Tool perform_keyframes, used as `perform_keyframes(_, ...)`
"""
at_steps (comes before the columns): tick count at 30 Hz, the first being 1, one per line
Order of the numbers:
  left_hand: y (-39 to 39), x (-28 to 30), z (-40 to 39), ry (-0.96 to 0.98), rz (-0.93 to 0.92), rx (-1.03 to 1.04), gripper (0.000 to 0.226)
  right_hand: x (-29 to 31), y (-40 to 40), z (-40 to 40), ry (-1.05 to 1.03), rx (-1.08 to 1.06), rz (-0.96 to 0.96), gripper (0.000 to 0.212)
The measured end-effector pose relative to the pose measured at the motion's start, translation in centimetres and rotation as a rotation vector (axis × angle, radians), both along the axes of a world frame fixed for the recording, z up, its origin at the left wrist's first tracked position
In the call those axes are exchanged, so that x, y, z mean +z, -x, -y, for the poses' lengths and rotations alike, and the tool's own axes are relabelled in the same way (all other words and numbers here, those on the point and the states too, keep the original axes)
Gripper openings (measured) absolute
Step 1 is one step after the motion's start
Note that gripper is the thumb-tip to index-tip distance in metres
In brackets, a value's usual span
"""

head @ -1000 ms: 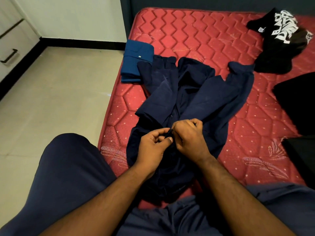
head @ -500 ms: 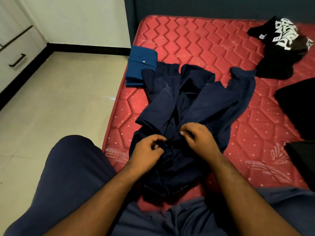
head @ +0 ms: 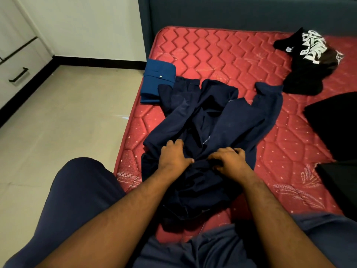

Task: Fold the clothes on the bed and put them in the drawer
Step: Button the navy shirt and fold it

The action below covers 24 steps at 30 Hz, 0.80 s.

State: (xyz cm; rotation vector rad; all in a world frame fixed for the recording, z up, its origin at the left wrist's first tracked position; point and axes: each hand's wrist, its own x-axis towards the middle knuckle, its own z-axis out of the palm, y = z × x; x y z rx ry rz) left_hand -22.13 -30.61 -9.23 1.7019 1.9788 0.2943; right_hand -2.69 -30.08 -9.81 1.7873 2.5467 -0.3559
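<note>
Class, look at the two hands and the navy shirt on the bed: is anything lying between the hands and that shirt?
Nothing visible does. The left hand and right hand both lie directly on the navy shirt. The folded blue shirt lies beyond, at the mattress edge.

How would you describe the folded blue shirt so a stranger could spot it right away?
Find the red mattress and go to its left edge beside the floor. The folded blue shirt lies there, touching the spread-out navy shirt. It is the only neatly folded garment, brighter blue, with a white button.

White wall (head: 87, 26), beige tiled floor (head: 67, 117), dark headboard (head: 231, 12).
</note>
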Motion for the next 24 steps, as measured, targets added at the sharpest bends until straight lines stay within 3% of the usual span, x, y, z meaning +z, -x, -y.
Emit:
perform_keyframes(1,0.3,-0.4,0.0,-0.028,-0.036,0.012,0.061,0.1,0.0,-0.1,-0.046,-0.012,-0.038,0.027)
perform_keyframes(5,1.9,-1.1,0.0,-0.073,-0.081,0.082,0.037,1.1,-0.4,-0.5,-0.075,-0.044,-0.561,0.017)
perform_keyframes(8,1.9,-1.0,-0.2,-0.096,-0.026,0.121,0.019,2.1,-0.4,-0.3,-0.049,-0.012,-0.628,0.013)
perform_keyframes(12,1.3,0.0,-0.9,-0.243,0.393,0.419,0.009,2.1,-0.4,-0.4,-0.168,-0.004,-0.560,0.015)
perform_keyframes(14,1.2,0.7,-1.3,-0.265,0.676,0.588,0.021,2.3,-0.4,-0.6,-0.293,0.020,-0.549,0.015)
perform_keyframes(17,0.7,2.3,-1.6,-0.170,1.062,0.741,0.035,3.4,0.1,-0.2,-0.361,0.059,-0.709,0.017)
perform_keyframes(21,-0.7,4.7,-1.3,-0.009,1.385,0.751,0.030,4.3,0.8,0.3,-0.427,0.005,-0.892,0.017)
perform_keyframes(24,-2.1,5.0,-0.9,0.005,1.412,0.780,0.012,4.6,0.9,0.3,-0.410,-0.031,-0.989,0.017)
